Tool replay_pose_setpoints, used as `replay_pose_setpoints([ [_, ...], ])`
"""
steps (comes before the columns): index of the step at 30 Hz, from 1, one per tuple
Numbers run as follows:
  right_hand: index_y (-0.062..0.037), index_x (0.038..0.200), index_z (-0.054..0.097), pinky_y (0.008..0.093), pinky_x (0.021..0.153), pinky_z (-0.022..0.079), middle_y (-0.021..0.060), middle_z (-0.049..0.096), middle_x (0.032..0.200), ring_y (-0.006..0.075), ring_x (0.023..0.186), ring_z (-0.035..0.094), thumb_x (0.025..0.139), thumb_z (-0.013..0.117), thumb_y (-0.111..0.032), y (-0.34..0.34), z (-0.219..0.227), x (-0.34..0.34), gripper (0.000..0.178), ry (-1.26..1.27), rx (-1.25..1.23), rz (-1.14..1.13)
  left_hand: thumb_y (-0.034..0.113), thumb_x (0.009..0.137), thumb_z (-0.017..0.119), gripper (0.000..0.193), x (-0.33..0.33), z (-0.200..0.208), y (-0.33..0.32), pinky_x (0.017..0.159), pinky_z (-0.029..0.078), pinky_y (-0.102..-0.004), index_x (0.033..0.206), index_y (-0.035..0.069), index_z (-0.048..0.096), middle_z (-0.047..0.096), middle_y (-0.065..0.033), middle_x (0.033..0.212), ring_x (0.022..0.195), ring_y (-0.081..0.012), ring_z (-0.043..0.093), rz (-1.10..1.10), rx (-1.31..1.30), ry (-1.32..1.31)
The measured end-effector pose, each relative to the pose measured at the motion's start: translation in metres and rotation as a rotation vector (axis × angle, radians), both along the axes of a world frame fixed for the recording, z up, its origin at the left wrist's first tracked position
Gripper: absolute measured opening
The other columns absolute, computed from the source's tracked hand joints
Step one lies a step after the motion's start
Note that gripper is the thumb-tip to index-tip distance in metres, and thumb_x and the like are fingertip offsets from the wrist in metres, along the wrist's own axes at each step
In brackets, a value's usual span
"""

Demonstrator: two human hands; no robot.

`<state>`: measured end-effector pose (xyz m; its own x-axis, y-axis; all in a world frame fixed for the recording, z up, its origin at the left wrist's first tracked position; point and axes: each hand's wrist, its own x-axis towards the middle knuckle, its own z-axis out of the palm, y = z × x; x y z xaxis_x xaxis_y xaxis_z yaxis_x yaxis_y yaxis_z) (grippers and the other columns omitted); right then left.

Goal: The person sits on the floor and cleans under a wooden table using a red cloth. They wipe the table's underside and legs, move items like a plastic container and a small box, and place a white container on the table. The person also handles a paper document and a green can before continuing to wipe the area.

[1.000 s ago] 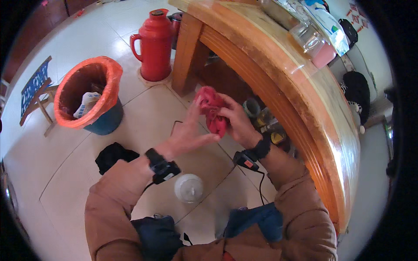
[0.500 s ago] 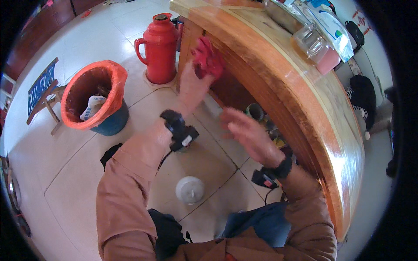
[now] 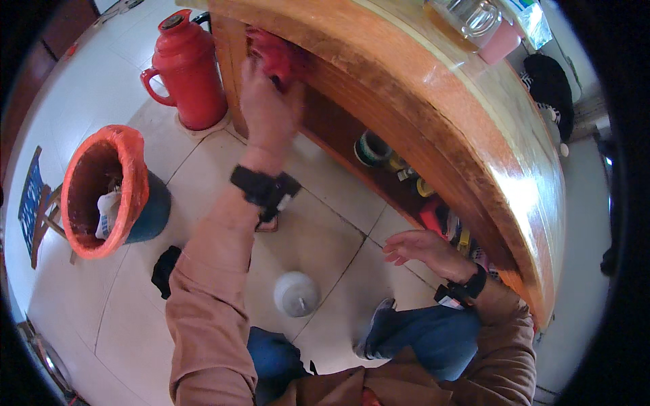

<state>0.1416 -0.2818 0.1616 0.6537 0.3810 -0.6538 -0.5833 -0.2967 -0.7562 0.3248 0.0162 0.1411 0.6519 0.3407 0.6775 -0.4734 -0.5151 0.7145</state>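
My left hand is closed on a crumpled red cloth, held up against the underside of the wooden table's edge, near its leg; motion smears the fingers. Farther right and nearer to me, my right hand hovers over the floor by the shelf with its fingers stretched out and nothing in them. Under the tabletop runs a low wooden shelf. On it sit a round green-and-white roll, a red item and several small things I cannot make out.
A red thermos flask stands left of the table. Left of me is a bin with an orange liner, beside a small folding stool. A white lidded object stands on the floor between my arms. A glass cup rests on the tabletop.
My left hand has moved the red cloth left and up to the table's underside. My right hand has drawn back toward me and right. The view has shifted, showing more of the shelf.
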Motion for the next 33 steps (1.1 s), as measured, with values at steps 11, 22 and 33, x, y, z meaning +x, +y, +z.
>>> replay_pose_setpoints([
  [11, -0.0053, 0.135, 0.039, 0.0408, 0.093, 0.043, 0.0104, 0.046, 0.137, 0.0277, 0.118, 0.05, 0.092, 0.055, -0.031, -0.021, 0.029, -0.021, 0.053, -0.206, 0.37, -0.564, 0.009, 0.067, 0.07, 0.046, -0.041, -0.02, -0.037, 0.087, 0.044, -0.0451, 0.108, -0.001, 0.052, 0.05, -0.0224, 0.115, 0.101, -0.0433, 0.05, -0.157, 0.016, -0.086],
  [22, -0.012, 0.133, 0.041, 0.0409, 0.09, 0.044, 0.0075, 0.043, 0.14, 0.0233, 0.111, 0.054, 0.094, 0.043, -0.045, -0.012, -0.013, 0.002, 0.051, -0.327, 0.528, -0.706, 0.012, 0.068, 0.071, 0.03, -0.004, -0.004, 0.006, 0.08, 0.046, -0.0425, 0.096, 0.006, 0.062, 0.059, -0.0146, 0.098, 0.094, -0.0386, 0.055, -0.115, 0.028, -0.125],
  [33, -0.0055, 0.127, 0.048, 0.035, 0.086, 0.048, 0.0144, 0.054, 0.126, 0.0227, 0.099, 0.061, 0.095, 0.048, -0.038, -0.041, -0.021, -0.001, 0.046, -0.324, 0.574, -0.451, 0.008, 0.067, 0.067, 0.032, -0.071, -0.004, -0.088, 0.076, 0.047, -0.0416, 0.097, 0.007, 0.059, 0.056, -0.0127, 0.101, 0.09, -0.0366, 0.056, -0.17, 0.055, -0.183],
])
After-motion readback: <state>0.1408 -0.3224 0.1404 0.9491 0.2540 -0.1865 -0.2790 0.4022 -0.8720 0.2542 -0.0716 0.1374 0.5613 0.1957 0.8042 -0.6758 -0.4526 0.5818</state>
